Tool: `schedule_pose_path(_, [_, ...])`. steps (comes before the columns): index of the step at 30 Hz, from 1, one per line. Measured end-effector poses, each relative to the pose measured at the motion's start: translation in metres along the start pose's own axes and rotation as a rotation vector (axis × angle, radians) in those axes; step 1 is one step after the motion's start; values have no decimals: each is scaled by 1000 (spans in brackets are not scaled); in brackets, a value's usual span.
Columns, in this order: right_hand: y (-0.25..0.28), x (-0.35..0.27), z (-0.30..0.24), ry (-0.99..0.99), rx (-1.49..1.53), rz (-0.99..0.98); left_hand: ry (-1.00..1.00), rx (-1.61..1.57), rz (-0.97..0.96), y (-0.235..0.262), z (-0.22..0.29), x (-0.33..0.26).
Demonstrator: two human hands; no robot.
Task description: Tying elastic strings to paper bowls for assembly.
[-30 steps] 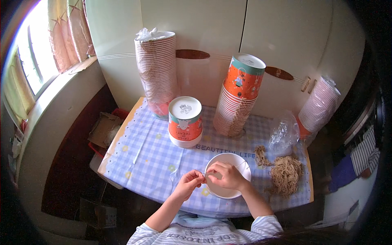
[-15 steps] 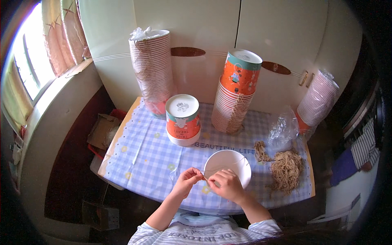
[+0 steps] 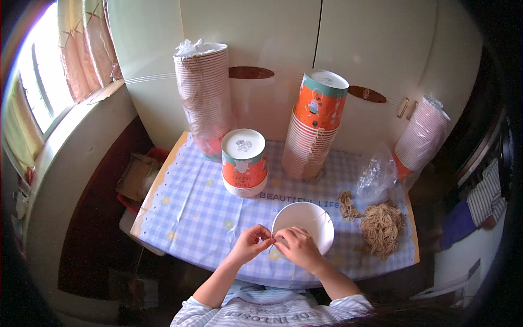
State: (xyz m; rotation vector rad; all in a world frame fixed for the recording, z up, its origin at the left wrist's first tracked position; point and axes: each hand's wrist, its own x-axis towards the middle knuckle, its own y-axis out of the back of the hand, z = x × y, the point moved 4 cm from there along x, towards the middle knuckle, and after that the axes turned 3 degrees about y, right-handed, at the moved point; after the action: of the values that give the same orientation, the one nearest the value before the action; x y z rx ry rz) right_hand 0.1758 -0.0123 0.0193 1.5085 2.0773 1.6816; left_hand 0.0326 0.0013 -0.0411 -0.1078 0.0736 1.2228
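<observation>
In front of me a paper bucket (image 3: 318, 224) stands with its white inside facing up. My left hand (image 3: 250, 244) is closed in a pinch at the bucket's near left rim. My right hand (image 3: 298, 248) is closed too, its fingertips meeting the left ones over that rim. A thin twine runs between the fingertips, and a thin strand also shows at the bucket's far right side. My fingers hide most of the join between twine and rim. To the right lie a tangled pile of tan twine (image 3: 382, 229) and a smaller bunch (image 3: 347, 206).
Upside-down orange printed buckets (image 3: 245, 169) stand left of centre. Behind are a tall plastic-wrapped stack (image 3: 202, 98), another stack (image 3: 311, 136) and a wrapped stack (image 3: 422, 133) at right. A clear plastic bag (image 3: 376, 174) lies by the twine. A checked cloth (image 3: 190, 218) covers the table.
Both hands have drawn together until their fingertips meet at the rim. The twine that stretched across the bucket from the left hand no longer shows there.
</observation>
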Motion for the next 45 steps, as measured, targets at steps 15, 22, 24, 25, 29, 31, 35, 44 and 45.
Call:
schedule_pose_path(15, [-8, 1, -7, -151, 191, 60, -171, -138, 119, 3, 3, -9])
schedule_pose_path(22, [-11, 1, 4, -365, 482, 39, -299, 485, 343, 3, 16, -27])
schedule_pose_path(24, [-14, -1, 8, -367, 484, 39, -288, 561, 373, -3, 19, -27])
schedule_pose_path(25, [-15, -2, 9, -371, 486, 40, -288, 561, 375, -5, 17, -26])
schedule_pose_path(29, [-15, -3, 8, -351, 476, 39, -437, 737, 481, -10, 9, -26])
schedule_pose_path(31, [-18, -5, 11, -347, 466, 8, -465, 775, 514, -11, 7, -26])
schedule_pose_path(35, [-16, -3, 9, -350, 468, 10, -367, 647, 553, -10, -1, -29])
schedule_pose_path(44, [-16, -2, 10, -356, 489, 4, 107, -270, 261, -22, -42, -27])
schedule_pose_path(45, [-16, -2, 10, -359, 484, -5, 110, -356, 299, -21, -45, -26])
